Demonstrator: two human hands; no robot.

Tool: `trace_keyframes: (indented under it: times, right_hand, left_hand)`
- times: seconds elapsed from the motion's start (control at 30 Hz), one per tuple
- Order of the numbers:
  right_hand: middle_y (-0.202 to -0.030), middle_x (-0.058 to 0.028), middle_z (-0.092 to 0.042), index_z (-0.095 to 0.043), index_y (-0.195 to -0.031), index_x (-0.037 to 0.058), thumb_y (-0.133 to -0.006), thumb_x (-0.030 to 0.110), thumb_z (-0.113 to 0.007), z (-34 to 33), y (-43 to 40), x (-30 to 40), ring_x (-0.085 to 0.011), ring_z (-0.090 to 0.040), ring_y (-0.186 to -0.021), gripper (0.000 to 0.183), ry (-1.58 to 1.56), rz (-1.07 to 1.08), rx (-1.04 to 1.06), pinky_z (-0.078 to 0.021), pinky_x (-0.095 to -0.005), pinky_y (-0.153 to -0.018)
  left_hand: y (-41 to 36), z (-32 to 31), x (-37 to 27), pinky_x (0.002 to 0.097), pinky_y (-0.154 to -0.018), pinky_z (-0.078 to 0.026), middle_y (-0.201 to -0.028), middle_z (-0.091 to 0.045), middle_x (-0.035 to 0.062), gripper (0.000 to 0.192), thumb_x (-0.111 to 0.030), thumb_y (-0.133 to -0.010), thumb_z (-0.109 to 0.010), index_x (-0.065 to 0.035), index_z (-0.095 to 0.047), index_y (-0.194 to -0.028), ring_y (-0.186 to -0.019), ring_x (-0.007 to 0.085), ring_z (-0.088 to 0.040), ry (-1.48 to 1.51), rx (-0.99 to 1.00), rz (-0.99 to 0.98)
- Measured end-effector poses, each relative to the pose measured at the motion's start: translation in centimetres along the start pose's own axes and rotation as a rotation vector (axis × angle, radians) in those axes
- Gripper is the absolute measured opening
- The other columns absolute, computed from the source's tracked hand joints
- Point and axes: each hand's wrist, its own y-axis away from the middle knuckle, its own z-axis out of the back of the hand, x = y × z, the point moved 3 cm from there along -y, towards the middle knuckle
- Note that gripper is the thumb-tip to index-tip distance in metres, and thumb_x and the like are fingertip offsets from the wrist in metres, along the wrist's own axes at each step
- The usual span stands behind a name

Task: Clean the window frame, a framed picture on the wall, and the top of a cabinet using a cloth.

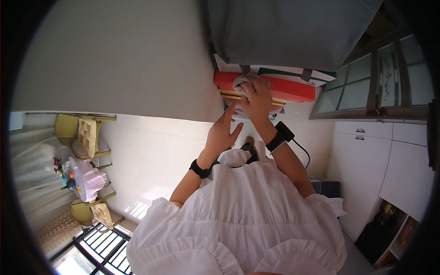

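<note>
A crumpled grey cloth (241, 85) is in my right hand (259, 99), pressed against a long red box (288, 90). My left hand (222, 132) hovers lower and to the left, fingers apart, with nothing in it. Just behind the red box lies a white and green box (285, 73) with dark straps. Nearer to me are yellowish wooden strips (231, 95) and a pinkish patterned item (275, 109), partly hidden by my hands. Grey fabric (282, 34) hangs over the far side of the boxes.
A pale wall (120, 62) rises close on the left of the boxes. To the right are a glass-paned cabinet door (355, 80) and white cupboards (361, 161). Wicker chairs (87, 135) and a round table with a pink cloth (86, 178) stand at far left, on a tiled floor (147, 147).
</note>
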Motion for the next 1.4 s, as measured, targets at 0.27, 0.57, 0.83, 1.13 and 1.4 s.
trace_keyframes:
  times: [0.27,0.57,0.83,1.13,1.4]
  right_hand:
    - [-0.114,-0.0088,-0.065,-0.065,-0.098,0.0100,-0.068,-0.001,-0.062,-4.9,-1.6,3.2,-0.0334,-0.062,-0.105,0.032,-0.230,0.014,0.128,-0.0539,-0.0428,-0.087]
    - [-0.110,-0.0086,-0.067,-0.063,-0.096,0.0090,-0.068,-0.003,-0.060,2.5,0.6,-3.9,-0.0332,-0.064,-0.101,0.031,-0.008,0.012,0.094,-0.0543,-0.0416,-0.085]
    - [-0.112,-0.0088,-0.068,-0.066,-0.097,0.0074,-0.068,-0.004,-0.060,10.7,3.6,-12.0,-0.0313,-0.064,-0.101,0.032,0.228,-0.118,-0.075,-0.0537,-0.0402,-0.086]
    - [-0.122,-0.0127,-0.064,-0.067,-0.114,0.0067,-0.085,0.002,-0.057,15.8,8.4,-17.8,-0.0360,-0.061,-0.112,0.031,0.426,-0.605,-0.241,-0.0508,-0.0442,-0.093]
    - [-0.137,-0.0089,-0.059,-0.064,-0.113,0.0099,-0.079,-0.006,-0.060,7.9,5.3,-7.4,-0.0353,-0.058,-0.123,0.038,0.240,-0.153,-0.091,-0.0522,-0.0422,-0.100]
  left_hand:
    - [1.3,0.1,1.3,0.0414,-0.077,-0.056,-0.119,-0.065,0.0158,0.058,-0.022,-0.090,-0.068,-0.0056,-0.046,-0.141,-0.097,0.0313,-0.068,-0.017,-0.023,0.008]
    - [1.0,0.0,0.7,0.0404,-0.078,-0.056,-0.121,-0.064,0.0144,0.051,-0.021,-0.091,-0.067,-0.0063,-0.051,-0.138,-0.095,0.0296,-0.068,-0.001,-0.008,-0.036]
    - [0.0,-0.3,0.1,0.0402,-0.082,-0.056,-0.125,-0.064,0.0137,0.050,-0.023,-0.093,-0.065,-0.0062,-0.051,-0.137,-0.099,0.0294,-0.068,0.030,0.023,-0.050]
    - [0.1,-1.1,0.8,0.0390,-0.083,-0.055,-0.125,-0.064,0.0134,0.054,-0.023,-0.092,-0.067,-0.0091,-0.048,-0.141,-0.101,0.0282,-0.068,0.072,0.033,-0.047]
    - [-0.6,-1.2,-0.3,0.0388,-0.083,-0.055,-0.125,-0.064,0.0143,0.057,-0.022,-0.092,-0.067,-0.0081,-0.046,-0.143,-0.099,0.0282,-0.068,0.093,0.027,-0.090]
